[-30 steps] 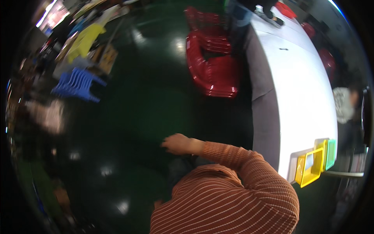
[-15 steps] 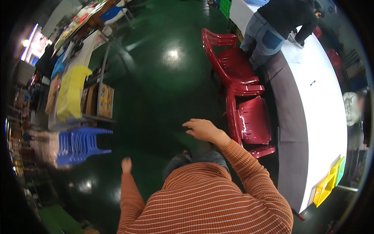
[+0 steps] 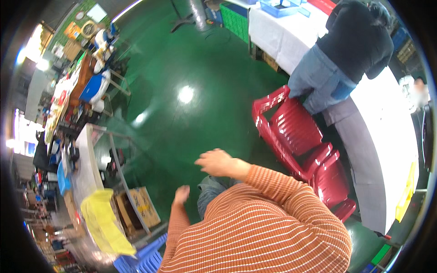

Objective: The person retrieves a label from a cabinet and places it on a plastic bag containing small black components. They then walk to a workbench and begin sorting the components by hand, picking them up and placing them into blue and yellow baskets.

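I've swung round, and the co-worker [image 3: 359, 41] looms larger now!
My right hand [image 3: 216, 163] hangs loosely open, holding nothing; whether my left hand [image 3: 182, 194] is curled, I can't tell. Red chairs [image 3: 297, 127] stand off to my right, beside the white counter [image 3: 395, 120], on glossy green floor [image 3: 182, 120].

Floor [image 3: 175, 125]: glossy green. Red chairs [image 3: 296, 129] stand on it along the right table's left edge; blue plastic stools [image 3: 152, 255] by the left table's near end.

Right table [image 3: 384, 136]: long, white top, grey cloth hanging off left edge. Blue tray [image 3: 276, 9] at far end, yellow bin [image 3: 406, 193] by near right corner.

Left table [image 3: 87, 168]: pale top, yellow cloth [image 3: 101, 220] draped over near end. Cardboard box [image 3: 144, 205] below its right edge; can't tell what carries it.
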Available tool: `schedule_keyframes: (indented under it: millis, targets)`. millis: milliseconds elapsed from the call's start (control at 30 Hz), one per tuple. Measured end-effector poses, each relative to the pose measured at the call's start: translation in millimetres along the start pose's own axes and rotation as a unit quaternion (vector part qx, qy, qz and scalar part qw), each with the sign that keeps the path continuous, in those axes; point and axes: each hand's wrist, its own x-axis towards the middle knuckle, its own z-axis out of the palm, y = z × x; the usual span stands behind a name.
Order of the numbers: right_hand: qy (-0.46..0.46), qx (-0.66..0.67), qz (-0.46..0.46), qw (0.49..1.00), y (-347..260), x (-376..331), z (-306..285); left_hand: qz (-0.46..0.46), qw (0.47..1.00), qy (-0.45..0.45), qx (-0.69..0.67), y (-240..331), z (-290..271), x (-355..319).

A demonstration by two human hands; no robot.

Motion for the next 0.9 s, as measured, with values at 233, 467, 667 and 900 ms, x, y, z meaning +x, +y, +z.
schedule_keyframes:
  millis: [233, 467, 667, 900]
  targets:
    - [0.186, 0.01, 0.014, 0.982, 167.4, 199.3, -107.9, -0.301, 0.915, -0.268, -0.004, -77.4, -24.0, 110.7]
    - [0.002, 0.075, 0.365, 0.928, 331.8, 203.9, -151.3, 0.164, 0.772, -0.29, 0.542, -49.3, -254.0, 532.6]
    - [0.224, 0.179, 0.504, 0.815, 438.2, 180.8, -204.8, 0.269, 0.905, 0.223, 0.241, 186.4, -540.4, 968.6]
    - [0.156, 0.155, 0.562, 0.797, 594.5, 149.6, -280.7, 0.393, 0.885, -0.063, -0.241, 670.7, -420.7, 881.6]
